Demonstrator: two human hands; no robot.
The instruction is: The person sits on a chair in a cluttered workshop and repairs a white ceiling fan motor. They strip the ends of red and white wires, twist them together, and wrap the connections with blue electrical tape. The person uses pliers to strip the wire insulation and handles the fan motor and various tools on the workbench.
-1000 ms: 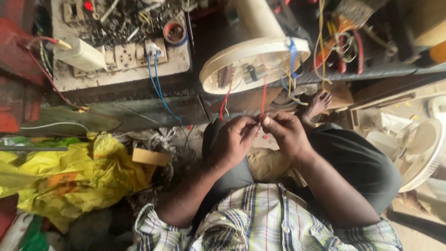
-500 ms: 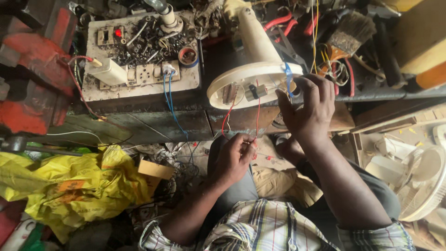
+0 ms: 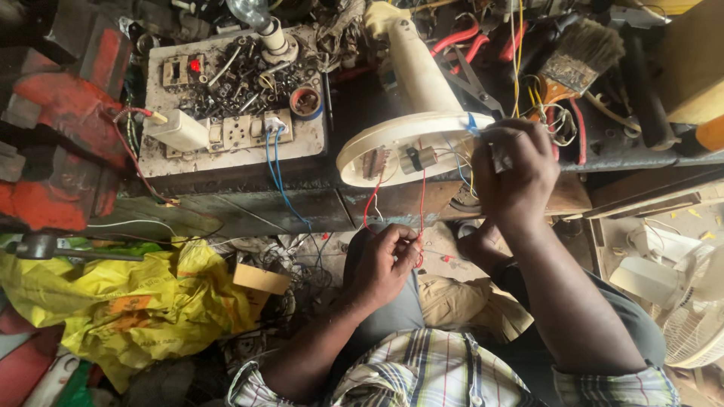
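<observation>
We take the cream fan base (image 3: 411, 143) as landmark: it lies on its side at the bench edge, round underside open toward us, small parts and wiring showing inside. To its left sits a switch board (image 3: 234, 113) heaped with screws and scrap, a tape roll (image 3: 305, 102) at its near corner and blue wires (image 3: 279, 173) dropping off its front. Right of the base we see a paintbrush (image 3: 577, 56), red-handled pliers (image 3: 467, 45) and a tangle of yellow wire (image 3: 519, 45), crowding the space around the right hand. Below and left of the base, a yellow plastic bag (image 3: 128, 301) lies on the floor; far right, a white fan grille (image 3: 690, 316). Red wires (image 3: 421, 200) hang from the base's underside down to the left hand (image 3: 385, 264), directly below the base, fingers curled narrow and pinching those red wire ends. Right hand (image 3: 513, 177) is at the base's right rim, fingers bent close together around thin wires and a small whitish piece; we cannot tell exactly what that piece is.
</observation>
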